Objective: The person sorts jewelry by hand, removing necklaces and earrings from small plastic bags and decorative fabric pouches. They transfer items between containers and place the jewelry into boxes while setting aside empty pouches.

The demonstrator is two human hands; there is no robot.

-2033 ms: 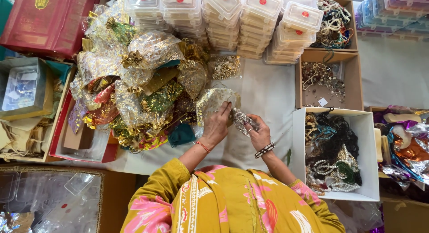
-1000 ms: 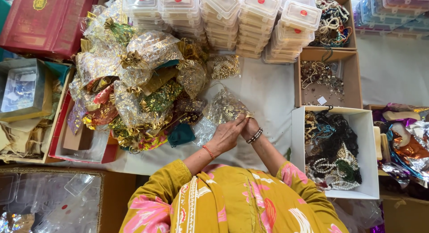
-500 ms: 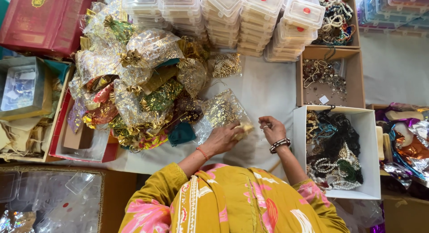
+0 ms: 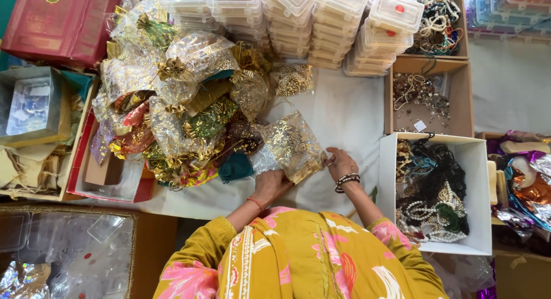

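From your head camera, the change is plain: two seconds ago you had both hands up close together over a small crinkled packet, a second ago they were pressed side by side against the sheer gold-patterned pouch, and now they have drawn apart with the pouch lying flat and tilted on the white-covered counter, just beside the heap of filled gift pouches. That reads as the pouch having been set down and smoothed out rather than held up. Your left hand rests at the pouch's near lower edge, fingers curled loosely against the fabric; whether it pinches the edge or only touches it, you cannot tell from here. Your right hand, with beaded bangles at the wrist, sits at the pouch's right corner, fingers partly bent and touching or nipping that corner, not spread wide. Just to the right of that hand stands the white box of tangled necklaces and beads, with a brown tray of loose jewellery beyond it, and stacks of clear lidded boxes line the far edge.
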